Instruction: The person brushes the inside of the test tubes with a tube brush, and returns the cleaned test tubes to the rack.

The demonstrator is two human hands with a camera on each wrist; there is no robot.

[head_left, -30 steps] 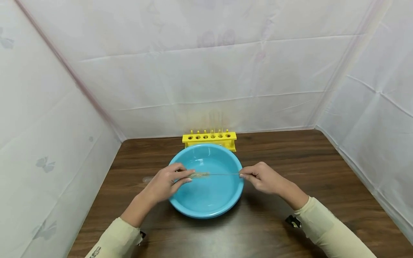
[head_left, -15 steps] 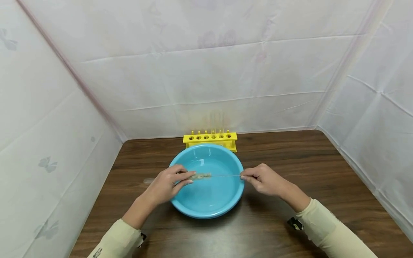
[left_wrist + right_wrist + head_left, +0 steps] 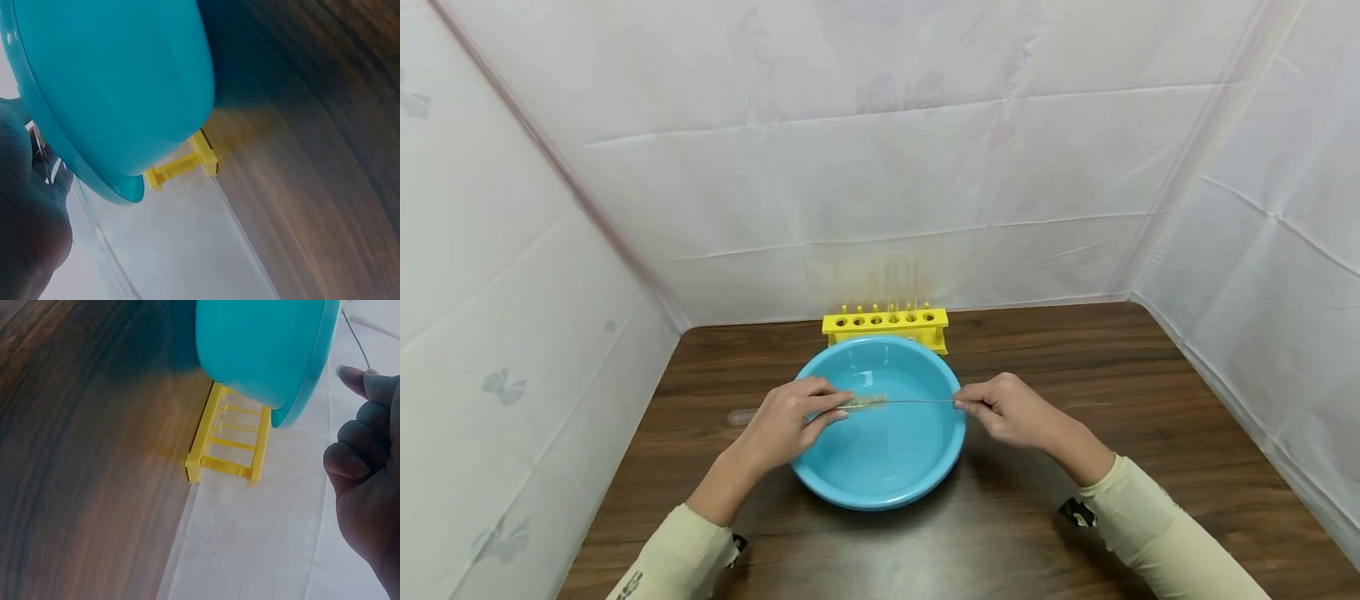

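Observation:
Over the left half of a blue basin [image 3: 880, 502], the left hand [image 3: 786, 423] grips a clear glass tube [image 3: 742, 417] whose rounded end sticks out to the left. Bristles of a brush [image 3: 868, 402] show at the tube's right end; how far they reach inside is hidden by the fingers. The right hand [image 3: 1017, 413] pinches the brush's thin wire [image 3: 921, 402] at the basin's right rim. In the right wrist view, thumb and forefinger of the right hand [image 3: 369, 444] meet on the wire [image 3: 356, 339], other fingers curled. The left wrist view shows the left hand [image 3: 31, 206] beside the rim.
Behind the basin stands a yellow rack [image 3: 885, 320] with two clear tubes [image 3: 901, 287] upright in it. The brown wooden table [image 3: 1075, 358] is enclosed by white sheeting [image 3: 850, 183] at the back and both sides.
Both hands keep their grips. The wire and bristles have shifted only slightly, and the wire now looks slightly bowed. The view has moved a little.

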